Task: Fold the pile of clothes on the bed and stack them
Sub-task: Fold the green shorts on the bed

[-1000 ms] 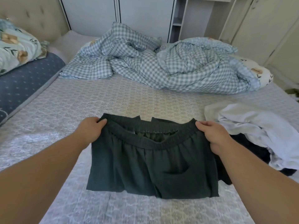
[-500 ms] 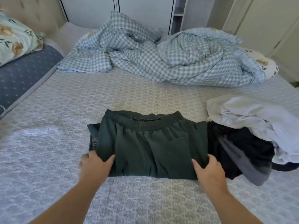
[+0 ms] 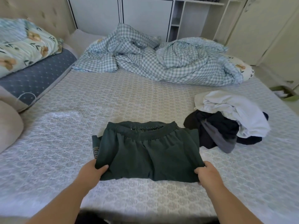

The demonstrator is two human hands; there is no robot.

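Note:
Dark green shorts (image 3: 145,151) with an elastic waistband lie folded flat on the bed (image 3: 129,97), waistband away from me. My left hand (image 3: 92,172) pinches the near left corner of the shorts. At the near right corner, my right hand (image 3: 207,174) grips the fabric. To the right sits the unfolded pile of clothes (image 3: 226,123): a white garment on top of black and grey pieces, touching the shorts' right edge.
A crumpled blue checked duvet (image 3: 153,62) fills the far side of the bed. Floral and navy pillows (image 3: 29,59) are stacked at the left, a beige cushion (image 3: 8,125) nearer. White wardrobes (image 3: 145,15) stand behind; the bed's near edge is just below my hands.
The shorts were held up by the waistband, then laid down folded. My hands moved to the near corners and now grip the fabric there.

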